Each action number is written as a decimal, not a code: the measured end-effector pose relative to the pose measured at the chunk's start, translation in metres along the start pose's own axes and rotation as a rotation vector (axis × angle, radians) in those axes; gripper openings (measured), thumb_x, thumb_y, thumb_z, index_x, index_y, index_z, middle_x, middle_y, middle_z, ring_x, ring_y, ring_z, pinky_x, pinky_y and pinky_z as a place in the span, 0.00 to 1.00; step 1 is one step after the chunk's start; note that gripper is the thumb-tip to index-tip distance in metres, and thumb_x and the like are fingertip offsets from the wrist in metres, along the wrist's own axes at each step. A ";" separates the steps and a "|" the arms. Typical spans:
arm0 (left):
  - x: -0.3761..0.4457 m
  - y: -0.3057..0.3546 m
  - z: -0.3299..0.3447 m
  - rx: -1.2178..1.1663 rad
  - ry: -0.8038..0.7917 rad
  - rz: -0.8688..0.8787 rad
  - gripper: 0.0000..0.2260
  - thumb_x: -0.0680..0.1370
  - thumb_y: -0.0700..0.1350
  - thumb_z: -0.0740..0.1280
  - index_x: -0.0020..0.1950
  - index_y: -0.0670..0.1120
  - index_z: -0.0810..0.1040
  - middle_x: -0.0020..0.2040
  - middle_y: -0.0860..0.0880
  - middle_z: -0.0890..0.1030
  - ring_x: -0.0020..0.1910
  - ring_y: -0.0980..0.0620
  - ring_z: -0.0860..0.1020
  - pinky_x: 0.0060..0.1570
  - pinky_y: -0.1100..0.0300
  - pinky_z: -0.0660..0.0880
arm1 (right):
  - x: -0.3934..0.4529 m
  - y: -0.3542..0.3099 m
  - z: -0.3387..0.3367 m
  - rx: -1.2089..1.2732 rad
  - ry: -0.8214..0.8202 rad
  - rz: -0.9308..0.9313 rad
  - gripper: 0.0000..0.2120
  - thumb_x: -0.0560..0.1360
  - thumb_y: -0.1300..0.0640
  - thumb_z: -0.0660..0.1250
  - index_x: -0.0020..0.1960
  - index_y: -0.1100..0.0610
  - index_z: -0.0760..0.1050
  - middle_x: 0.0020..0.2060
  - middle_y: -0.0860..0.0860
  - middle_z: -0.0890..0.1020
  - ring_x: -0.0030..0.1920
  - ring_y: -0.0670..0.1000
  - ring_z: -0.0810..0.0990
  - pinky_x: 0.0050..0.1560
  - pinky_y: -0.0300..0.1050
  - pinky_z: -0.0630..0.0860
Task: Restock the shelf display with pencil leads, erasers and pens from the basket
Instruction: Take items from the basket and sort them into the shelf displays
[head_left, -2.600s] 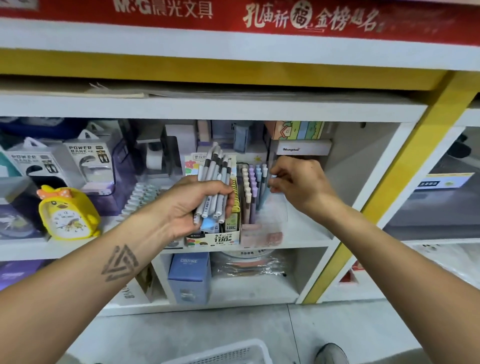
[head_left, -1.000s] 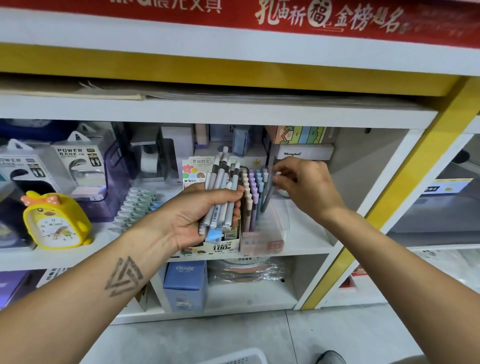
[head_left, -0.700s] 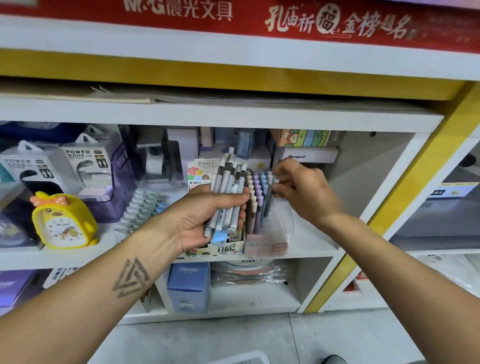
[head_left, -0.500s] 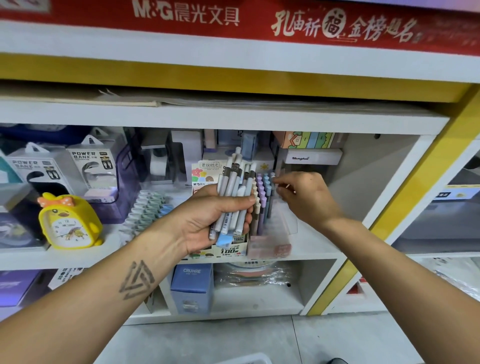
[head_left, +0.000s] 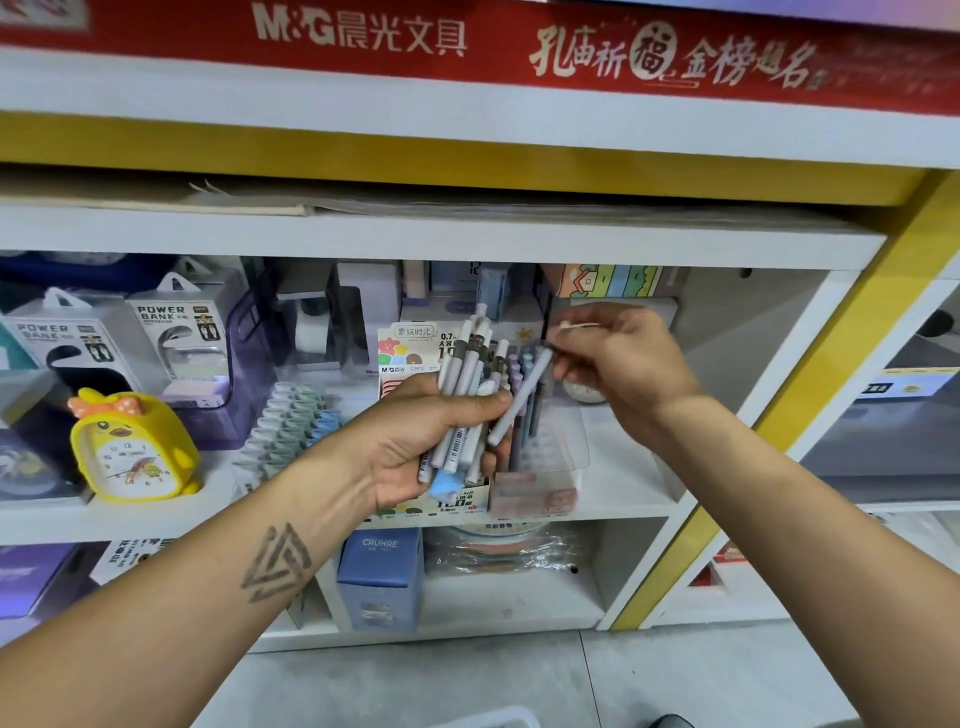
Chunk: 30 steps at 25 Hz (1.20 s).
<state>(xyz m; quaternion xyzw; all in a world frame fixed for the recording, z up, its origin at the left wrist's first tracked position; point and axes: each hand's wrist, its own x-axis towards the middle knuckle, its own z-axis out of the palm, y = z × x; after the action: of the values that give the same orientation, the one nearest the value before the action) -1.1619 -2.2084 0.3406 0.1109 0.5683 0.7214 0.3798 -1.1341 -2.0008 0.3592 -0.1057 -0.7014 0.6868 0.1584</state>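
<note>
My left hand (head_left: 415, 441) grips a bundle of grey and white pens (head_left: 470, 384) upright in front of the middle shelf. My right hand (head_left: 618, 364) pinches the top of a single grey pen (head_left: 519, 397), which slants down to the left, with its lower end beside the bundle. Behind them stands a clear pen display box (head_left: 540, 467) holding pastel pens (head_left: 522, 374). Left of it sits a printed pencil-lead box (head_left: 410, 353), partly hidden by my left hand.
The white shelf (head_left: 623, 493) carries a yellow duck clock (head_left: 132, 447), power bank packs (head_left: 171, 338) and a row of pale clips (head_left: 291, 421). A blue box (head_left: 379, 577) sits on the shelf below. The basket's white rim (head_left: 493, 717) shows at the bottom edge.
My right hand left the display box, rose and now holds one grey pen drawn from the bundle. My left hand stayed in place with the bundle.
</note>
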 end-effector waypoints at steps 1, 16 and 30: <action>0.001 0.000 -0.001 -0.035 0.025 0.000 0.08 0.72 0.38 0.73 0.50 0.36 0.83 0.39 0.39 0.82 0.33 0.46 0.80 0.30 0.58 0.79 | 0.003 -0.003 -0.008 -0.032 0.075 -0.050 0.08 0.75 0.69 0.70 0.54 0.68 0.78 0.29 0.55 0.83 0.26 0.50 0.78 0.30 0.41 0.77; 0.008 0.001 -0.007 -0.129 0.112 -0.012 0.13 0.73 0.33 0.71 0.57 0.32 0.79 0.37 0.40 0.81 0.30 0.48 0.79 0.28 0.59 0.77 | 0.010 0.032 -0.024 -0.934 0.042 -0.510 0.04 0.79 0.60 0.67 0.46 0.57 0.75 0.37 0.51 0.84 0.39 0.52 0.83 0.42 0.54 0.81; 0.005 -0.001 -0.005 -0.105 0.070 -0.006 0.13 0.71 0.34 0.72 0.55 0.34 0.81 0.37 0.40 0.81 0.32 0.48 0.79 0.28 0.59 0.77 | 0.017 0.039 -0.022 -1.260 -0.011 -0.570 0.12 0.80 0.58 0.62 0.60 0.53 0.82 0.43 0.53 0.75 0.46 0.57 0.76 0.42 0.47 0.73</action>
<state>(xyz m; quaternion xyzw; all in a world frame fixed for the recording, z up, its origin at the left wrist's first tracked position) -1.1678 -2.2083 0.3366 0.0642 0.5429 0.7525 0.3672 -1.1448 -1.9730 0.3218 0.0145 -0.9679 0.0804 0.2375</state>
